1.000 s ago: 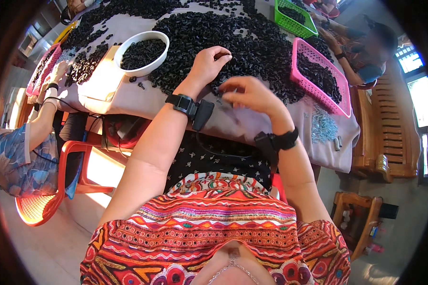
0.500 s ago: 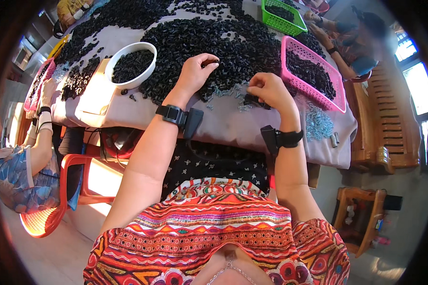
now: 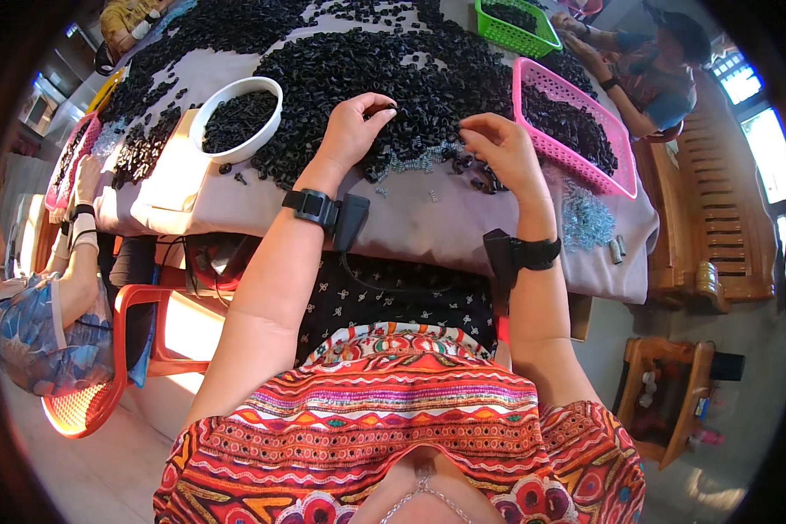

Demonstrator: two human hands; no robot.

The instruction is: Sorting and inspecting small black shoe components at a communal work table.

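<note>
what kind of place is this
Probably a room in a home, or a small workshop, used as a shared workspace: a cloth-covered table heaped with small black parts, a pink basket holding more black pieces, and a slatted wooden bench to the right.

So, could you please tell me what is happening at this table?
At a table spread with small black pieces, a person's left hand is pinched over them, and the right hand is curled near small silvery pieces. What they hold, if anything, is too small to tell. A white bowl stands to the left and a pink basket to the right, both containing black pieces.
</note>
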